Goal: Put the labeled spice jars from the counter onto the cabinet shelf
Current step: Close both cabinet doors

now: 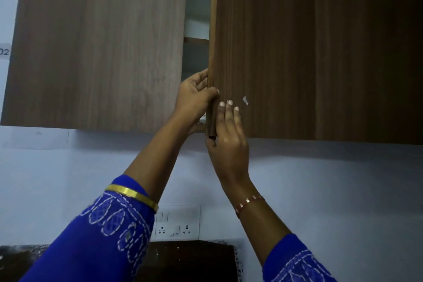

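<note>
Nearest the camera, two blue sleeves [98, 236] with white stitching rise from the bottom of the frame, the one at lower left ringed by a gold bangle [131, 197], the wrist at lower right by a thin red-and-white bracelet [249, 204]. The left hand [194, 98] at centre frame clamps the free edge of the right cabinet door [263, 52], its fingers curled behind the edge and its thumb lying across the front. The right hand [229, 135] is laid flat with straight fingers against the face of that door, beside its lower corner, its thumb under the bottom edge. The door stands slightly ajar, and through the narrow gap beside the left door [98, 46] a strip of pale interior and a sliver of cabinet shelf [195, 40] can be seen; what stands inside cannot be told. No spice jars show anywhere in the view. A small pale mark [245, 100] sits on the door just right of the fingertips; what it is cannot be made out. Around the cabinet the wall [320, 190] is pale blue-white. At lower centre a white switch and socket plate [177, 224] is fixed to it, partly hidden by the left sleeve. Below that, a dark counter [190, 258] is cut off by the bottom edge and largely covered by the arms. At the far left edge a paper label [4, 51] reading "02" is cropped.
</note>
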The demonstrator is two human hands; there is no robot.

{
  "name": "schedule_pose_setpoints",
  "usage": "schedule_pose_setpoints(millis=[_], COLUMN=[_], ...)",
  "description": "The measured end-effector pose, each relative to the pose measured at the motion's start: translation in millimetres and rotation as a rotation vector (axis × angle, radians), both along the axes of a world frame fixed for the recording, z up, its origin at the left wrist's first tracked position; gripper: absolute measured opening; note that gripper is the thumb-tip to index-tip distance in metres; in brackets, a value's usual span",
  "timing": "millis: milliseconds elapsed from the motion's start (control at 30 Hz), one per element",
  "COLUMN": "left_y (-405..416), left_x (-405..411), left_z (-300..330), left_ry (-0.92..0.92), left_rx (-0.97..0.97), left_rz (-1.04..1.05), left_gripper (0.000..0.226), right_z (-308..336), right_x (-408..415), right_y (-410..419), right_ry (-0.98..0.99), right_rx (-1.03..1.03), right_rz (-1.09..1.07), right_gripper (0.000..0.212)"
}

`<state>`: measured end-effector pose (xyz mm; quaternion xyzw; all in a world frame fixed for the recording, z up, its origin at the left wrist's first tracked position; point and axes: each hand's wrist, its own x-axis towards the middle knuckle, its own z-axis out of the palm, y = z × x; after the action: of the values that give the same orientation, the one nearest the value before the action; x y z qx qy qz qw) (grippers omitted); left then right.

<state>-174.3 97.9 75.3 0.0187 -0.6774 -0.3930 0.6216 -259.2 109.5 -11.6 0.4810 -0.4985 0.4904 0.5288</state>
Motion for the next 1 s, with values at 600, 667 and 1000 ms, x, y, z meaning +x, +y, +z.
schedule_pose_setpoints(millis=[600,667,1000], left_y=[-116.4,-126.4,-199.1], left_x=[8.4,10.7,26.4], left_z=[-11.3,-19.2,-58.6], left_ry=[-0.106,-0.134,-0.519], left_rx=[-0.190,-0.317,-0.686], left_rz=[0.419,0.557,1.112], left_gripper=[0.040,0.038,0.057], right_z=[8.0,7.8,8.6], right_x=[5.5,5.3,0.6], right_y=[-94.1,-104.8,-146.1], right_ry=[0.078,0.083,0.136], right_rx=[0.196,0.196,0.184], right_rz=[-0.398,-0.422,-0.552], right_gripper=[0.066,0.066,0.063])
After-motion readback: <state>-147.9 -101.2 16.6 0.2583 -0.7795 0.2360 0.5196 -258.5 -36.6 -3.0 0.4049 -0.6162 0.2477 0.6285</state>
